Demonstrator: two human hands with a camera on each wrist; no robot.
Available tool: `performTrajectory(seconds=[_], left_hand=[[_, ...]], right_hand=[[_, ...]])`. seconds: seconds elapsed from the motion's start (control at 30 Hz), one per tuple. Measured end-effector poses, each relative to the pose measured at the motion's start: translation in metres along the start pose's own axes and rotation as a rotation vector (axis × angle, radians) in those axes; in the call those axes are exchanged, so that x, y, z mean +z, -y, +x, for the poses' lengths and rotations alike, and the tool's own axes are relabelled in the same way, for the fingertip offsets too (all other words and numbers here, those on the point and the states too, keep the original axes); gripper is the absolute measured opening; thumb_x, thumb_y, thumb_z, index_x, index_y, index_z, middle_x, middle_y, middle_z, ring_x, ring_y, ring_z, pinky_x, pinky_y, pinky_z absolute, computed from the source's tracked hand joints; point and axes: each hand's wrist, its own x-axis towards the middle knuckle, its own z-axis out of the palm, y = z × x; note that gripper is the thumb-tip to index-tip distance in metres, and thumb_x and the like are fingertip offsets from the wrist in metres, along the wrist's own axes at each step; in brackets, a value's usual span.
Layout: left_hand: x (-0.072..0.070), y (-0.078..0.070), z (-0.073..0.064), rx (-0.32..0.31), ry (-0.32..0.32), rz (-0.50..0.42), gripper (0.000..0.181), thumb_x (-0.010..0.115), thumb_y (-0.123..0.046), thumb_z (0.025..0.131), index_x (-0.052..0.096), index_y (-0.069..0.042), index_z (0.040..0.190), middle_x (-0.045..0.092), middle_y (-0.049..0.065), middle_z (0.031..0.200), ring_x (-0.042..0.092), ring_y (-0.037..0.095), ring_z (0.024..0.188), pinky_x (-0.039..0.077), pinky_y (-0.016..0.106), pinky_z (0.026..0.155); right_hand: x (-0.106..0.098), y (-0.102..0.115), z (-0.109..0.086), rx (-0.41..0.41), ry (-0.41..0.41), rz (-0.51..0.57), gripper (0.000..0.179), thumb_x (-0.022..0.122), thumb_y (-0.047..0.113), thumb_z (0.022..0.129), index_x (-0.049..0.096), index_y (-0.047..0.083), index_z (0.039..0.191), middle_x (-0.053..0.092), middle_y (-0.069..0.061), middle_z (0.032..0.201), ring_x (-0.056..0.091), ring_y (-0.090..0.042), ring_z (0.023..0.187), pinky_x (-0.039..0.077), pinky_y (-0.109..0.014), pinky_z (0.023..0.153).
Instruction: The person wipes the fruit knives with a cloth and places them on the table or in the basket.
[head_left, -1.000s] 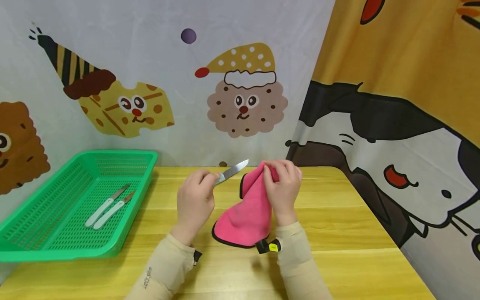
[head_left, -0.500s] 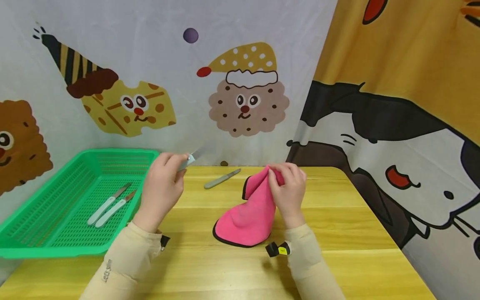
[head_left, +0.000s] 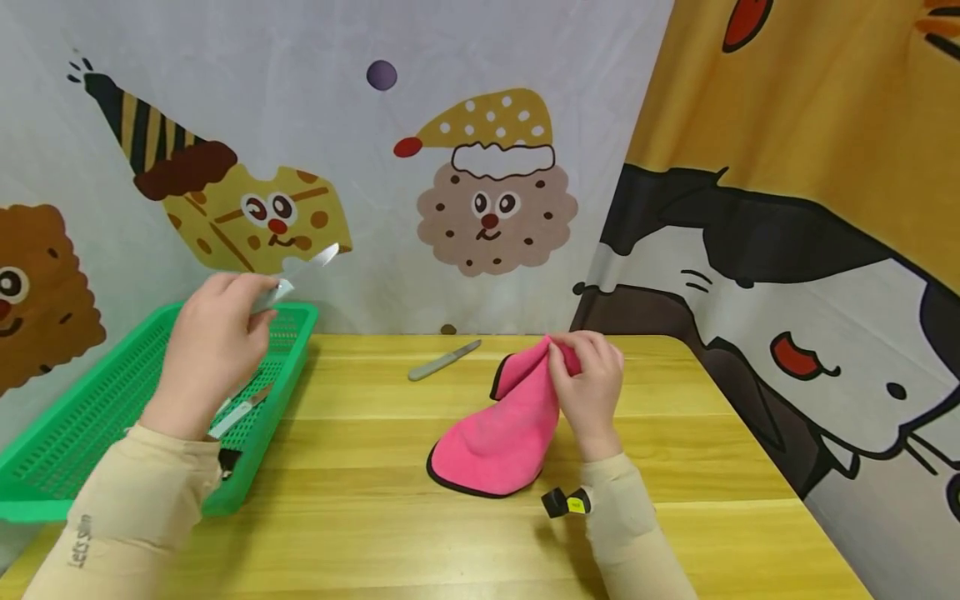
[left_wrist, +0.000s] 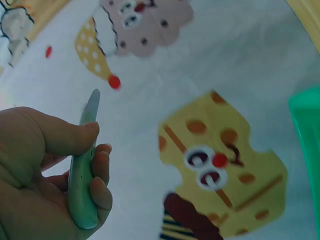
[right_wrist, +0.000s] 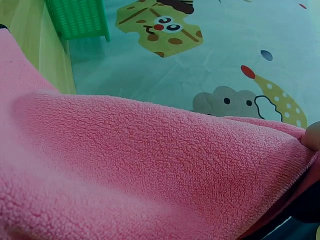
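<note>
My left hand (head_left: 217,342) grips a knife (left_wrist: 82,185) by its pale green handle, above the green basket, with the blade pointing up and to the right in the head view. Thumb and fingers wrap the handle in the left wrist view. My right hand (head_left: 588,387) pinches the top of a pink cloth (head_left: 498,442) with black edging; its lower part drapes onto the table. Cloth fills most of the right wrist view, where only a bit of a finger shows. A second knife (head_left: 444,361) lies on the table between the hands, near the back edge.
The green basket (head_left: 309,333) stands at the left of the wooden table (head_left: 360,533). White-handled knives (head_left: 238,415) lie in it, partly hidden by my left arm. A printed curtain (head_left: 480,50) hangs right behind the table.
My left hand has carried its knife leftward and up, from beside the cloth to over the basket. This uncovered the knife on the table. The right hand shifted slightly right with the cloth.
</note>
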Motion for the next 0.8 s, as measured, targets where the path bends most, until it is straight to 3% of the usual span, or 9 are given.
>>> performTrajectory(seconds=[0.2, 0.37, 0.57, 0.8], left_hand=[[-0.017, 0.04, 0.014, -0.188, 0.186, 0.017, 0.033, 0.059, -0.002, 0.097, 0.055, 0.008, 0.128, 0.054, 0.029, 0.109, 0.045, 0.043, 0.092, 0.04, 0.057, 0.072], [-0.022, 0.076, 0.015, -0.296, 0.278, -0.002, 0.035, 0.054, -0.011, 0.101, 0.05, 0.008, 0.131, 0.051, 0.031, 0.114, 0.046, 0.043, 0.09, 0.04, 0.052, 0.068], [-0.019, 0.109, 0.009, -0.394, 0.354, -0.031, 0.036, 0.051, -0.016, 0.103, 0.048, 0.008, 0.129, 0.049, 0.034, 0.117, 0.046, 0.044, 0.092, 0.041, 0.051, 0.068], [-0.015, 0.15, 0.001, -0.445, 0.46, -0.029, 0.044, 0.05, -0.022, 0.103, 0.044, 0.013, 0.13, 0.045, 0.04, 0.119, 0.047, 0.052, 0.098, 0.044, 0.057, 0.071]], right_hand=[[-0.001, 0.0, -0.001, 0.015, 0.018, -0.011, 0.008, 0.076, 0.004, 0.084, 0.075, 0.003, 0.092, 0.066, -0.012, 0.089, 0.061, -0.03, 0.086, 0.037, -0.053, 0.085], [0.0, 0.0, -0.002, 0.019, 0.022, -0.013, 0.007, 0.076, 0.003, 0.084, 0.075, 0.003, 0.091, 0.066, -0.012, 0.089, 0.061, -0.03, 0.085, 0.037, -0.052, 0.085], [0.0, 0.0, -0.004, 0.014, 0.011, -0.006, 0.008, 0.076, 0.003, 0.083, 0.075, 0.003, 0.091, 0.066, -0.012, 0.089, 0.061, -0.03, 0.085, 0.037, -0.052, 0.084], [0.001, 0.001, -0.003, 0.005, 0.008, -0.003, 0.007, 0.076, 0.003, 0.083, 0.075, 0.003, 0.091, 0.066, -0.012, 0.09, 0.061, -0.03, 0.085, 0.038, -0.053, 0.085]])
